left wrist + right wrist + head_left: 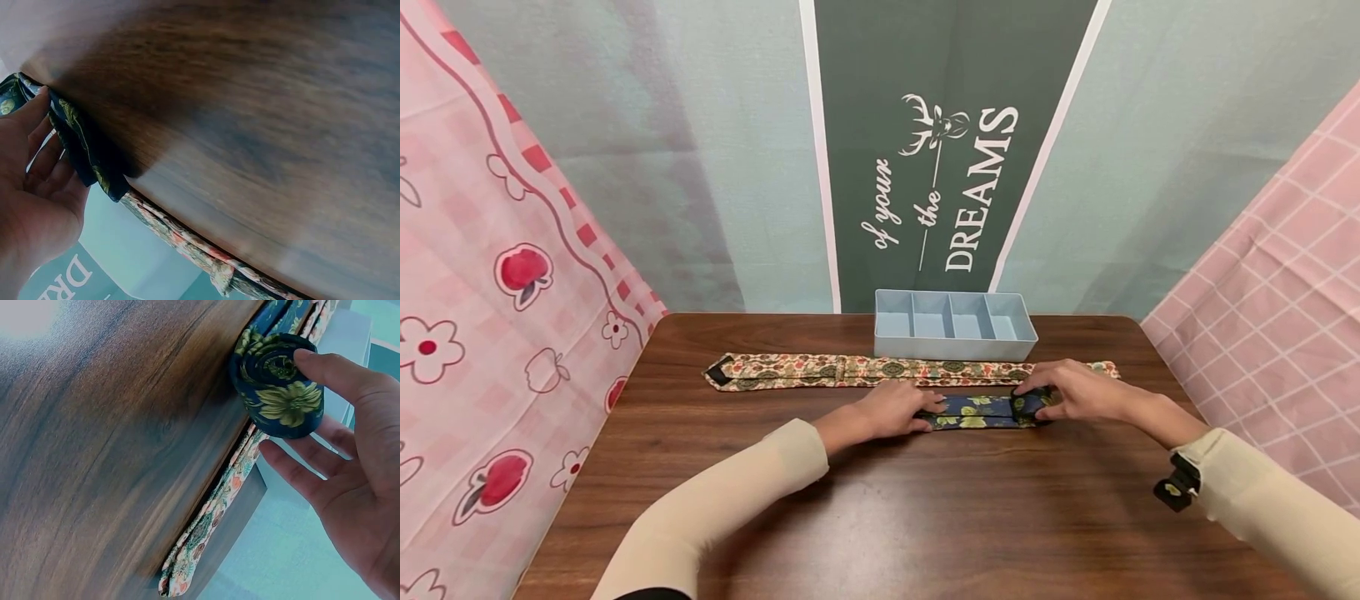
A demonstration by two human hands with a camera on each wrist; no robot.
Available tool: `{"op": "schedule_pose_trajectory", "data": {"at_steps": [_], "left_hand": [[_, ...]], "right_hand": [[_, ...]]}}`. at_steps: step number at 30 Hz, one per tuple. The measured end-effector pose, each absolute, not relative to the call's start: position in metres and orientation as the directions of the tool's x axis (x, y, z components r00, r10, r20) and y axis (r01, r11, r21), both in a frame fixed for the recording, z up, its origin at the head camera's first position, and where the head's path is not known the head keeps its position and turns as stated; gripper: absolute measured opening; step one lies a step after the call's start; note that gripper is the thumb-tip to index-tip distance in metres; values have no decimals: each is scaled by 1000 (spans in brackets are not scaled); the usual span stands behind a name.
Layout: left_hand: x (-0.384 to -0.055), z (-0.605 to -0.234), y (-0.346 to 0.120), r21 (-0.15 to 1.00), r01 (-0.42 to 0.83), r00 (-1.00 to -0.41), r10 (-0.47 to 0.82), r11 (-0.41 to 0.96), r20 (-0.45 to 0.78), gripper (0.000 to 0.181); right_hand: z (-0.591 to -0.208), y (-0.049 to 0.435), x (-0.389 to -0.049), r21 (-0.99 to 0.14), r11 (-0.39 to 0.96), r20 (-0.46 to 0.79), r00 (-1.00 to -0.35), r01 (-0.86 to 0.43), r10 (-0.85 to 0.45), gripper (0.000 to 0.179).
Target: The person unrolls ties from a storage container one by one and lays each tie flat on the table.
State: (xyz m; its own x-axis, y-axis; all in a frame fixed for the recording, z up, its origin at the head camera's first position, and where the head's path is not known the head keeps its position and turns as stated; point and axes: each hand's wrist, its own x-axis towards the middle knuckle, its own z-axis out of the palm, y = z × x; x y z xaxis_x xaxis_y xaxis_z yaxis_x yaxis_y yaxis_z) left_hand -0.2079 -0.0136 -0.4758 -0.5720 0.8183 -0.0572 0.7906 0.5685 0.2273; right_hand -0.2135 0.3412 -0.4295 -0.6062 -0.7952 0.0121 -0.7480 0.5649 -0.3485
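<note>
A dark blue necktie [976, 411] with yellow-green flowers lies across the table, its right end wound into a roll [284, 387]. My right hand [1078, 392] holds that roll between thumb and fingers; the thumb is on the coil's side in the right wrist view. At the flat left end, my left hand [891, 410] grips the tie, with the thumb at its near edge and the fingers across it. The left wrist view shows that end of the tie [75, 128] beside the thumb. Parts of it are hidden under the left hand.
Behind the blue tie, a cream floral necktie [805, 371] lies stretched out lengthwise. A light blue box [955, 346] with several compartments stands at the back of the brown wooden table [880, 517]. Patterned cloths [760, 167] hang at the back and both sides.
</note>
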Motion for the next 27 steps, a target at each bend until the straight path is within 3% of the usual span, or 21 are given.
{"op": "schedule_pose_trajectory", "data": {"at_steps": [10,27], "left_hand": [[-208,-476,-25,233,782,-581,811,578,-64,45],[-207,-471,-25,220,804,-556,830,553,-53,47]], "right_hand": [[-434,348,-215,-375,534,19,-582,-758,-813,49],[-435,348,-217,-379,523,53,-582,-763,-811,51]]}}
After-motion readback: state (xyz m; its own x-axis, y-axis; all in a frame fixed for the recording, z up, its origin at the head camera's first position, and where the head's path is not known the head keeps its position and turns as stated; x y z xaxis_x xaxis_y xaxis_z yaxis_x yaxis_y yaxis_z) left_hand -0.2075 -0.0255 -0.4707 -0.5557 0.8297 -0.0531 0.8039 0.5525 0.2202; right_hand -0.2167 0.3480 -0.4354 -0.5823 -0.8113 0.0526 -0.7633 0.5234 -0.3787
